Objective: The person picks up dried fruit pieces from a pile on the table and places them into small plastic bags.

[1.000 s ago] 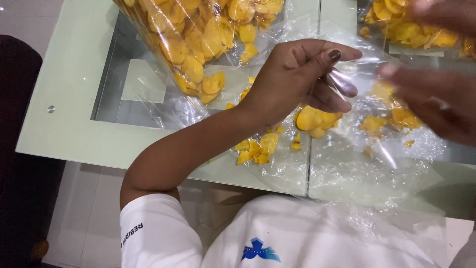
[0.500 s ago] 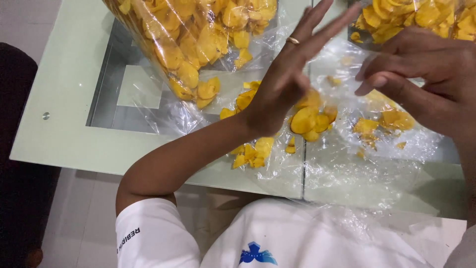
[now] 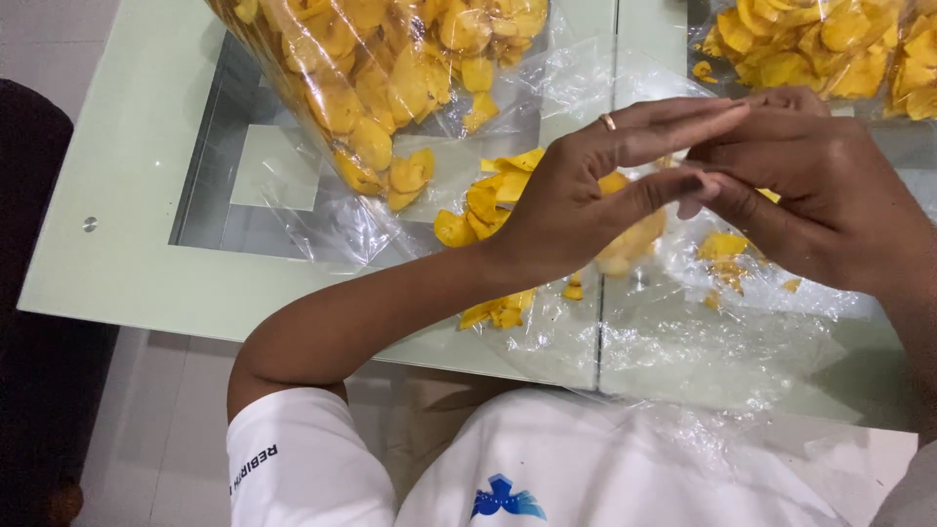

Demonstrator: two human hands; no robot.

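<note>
My left hand [image 3: 586,195], a ring [image 3: 608,121] on one finger, is stretched flat over a glass table [image 3: 127,254]. My right hand [image 3: 830,205] curls against its fingertips, so the two hands touch. Under them lies a small clear plastic bag [image 3: 683,322] with a few yellow chips [image 3: 625,249] in it. The thin film reaches up toward the fingers. Whether either hand pinches it is hidden where the fingers meet. More yellow chips [image 3: 498,312] lie in crumpled film near the table's front edge.
A large clear bag full of yellow chips [image 3: 390,68] stands at the back left of the hands. A second bag of chips [image 3: 830,49] sits at the back right. A seam [image 3: 607,332] divides the glass top. Tiled floor [image 3: 146,439] shows below.
My left hand had pinched the film, then spread its fingers wide. Now its fingers lie together and flat, with the right hand's fingertips pressed against them.
</note>
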